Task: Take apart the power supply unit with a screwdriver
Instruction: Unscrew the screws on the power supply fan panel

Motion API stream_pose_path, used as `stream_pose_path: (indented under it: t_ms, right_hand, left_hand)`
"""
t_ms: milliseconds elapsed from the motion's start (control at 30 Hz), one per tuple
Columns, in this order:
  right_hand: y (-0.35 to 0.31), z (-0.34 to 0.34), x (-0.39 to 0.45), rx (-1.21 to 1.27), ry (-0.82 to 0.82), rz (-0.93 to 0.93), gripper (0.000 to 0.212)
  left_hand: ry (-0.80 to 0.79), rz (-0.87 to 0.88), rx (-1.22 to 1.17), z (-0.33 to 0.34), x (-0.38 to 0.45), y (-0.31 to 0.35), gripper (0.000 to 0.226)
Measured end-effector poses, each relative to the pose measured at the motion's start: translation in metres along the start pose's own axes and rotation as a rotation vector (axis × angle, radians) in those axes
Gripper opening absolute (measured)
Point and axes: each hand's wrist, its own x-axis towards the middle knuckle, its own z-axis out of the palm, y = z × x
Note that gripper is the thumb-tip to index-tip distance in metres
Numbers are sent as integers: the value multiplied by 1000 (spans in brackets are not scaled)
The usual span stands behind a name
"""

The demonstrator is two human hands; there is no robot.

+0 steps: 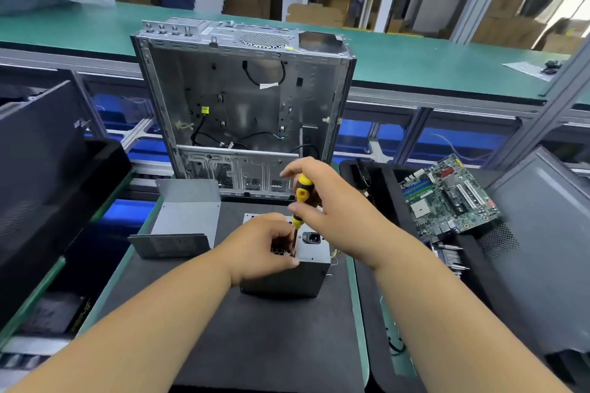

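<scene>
Grey sheet-metal box-shaped power supply unit (311, 268): set on the black mat of the worktop (271, 344), near centre. Yellow-and-black-handled screwdriver (300, 198): held upright over the unit's top face, handle gripped in the curled right hand (322, 201). Left hand (265, 242): fingers curled on the unit's top, pinching at the shaft. Empty grey steel computer case (242, 105): stood just beyond. Bent grey metal cover (182, 220): left. Green circuit board (447, 198): right.
</scene>
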Motion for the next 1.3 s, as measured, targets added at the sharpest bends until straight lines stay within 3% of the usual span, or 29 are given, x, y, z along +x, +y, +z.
stream_pose_path:
  t_ms: [100,200,300,400,567,767,900,1067,1300]
  right_hand:
    - [-1,-4,2,26,-24,-1,47]
    - [2,-4,1,120,-26,3,39]
    - [7,-1,1,60,92,-56,25]
    - [11,-1,3,-4,151,-74,27]
    - [12,-4,3,121,79,-3,48]
    - [12,-4,1,223,21,-34,41]
    - [17,-2,5,89,103,-108,30]
    - [17,-3,10,40,141,-104,32]
    - [18,-6,10,100,61,-24,39]
  left_hand:
    - [-21,2,0,-1,1,3,12]
    - [-11,6,32,0,1,6,14]
    - [24,-5,36,3,-2,8,13]
    - [70,1,85,4,-6,9,14]
    - [127,21,105,3,-12,7,11]
    - [173,-20,28,6,-12,8,20]
    - [184,-40,33,9,-10,9,28]
    - [168,-69,80,9,-8,10,26]
    - [144,-83,94,7,-6,8,22]
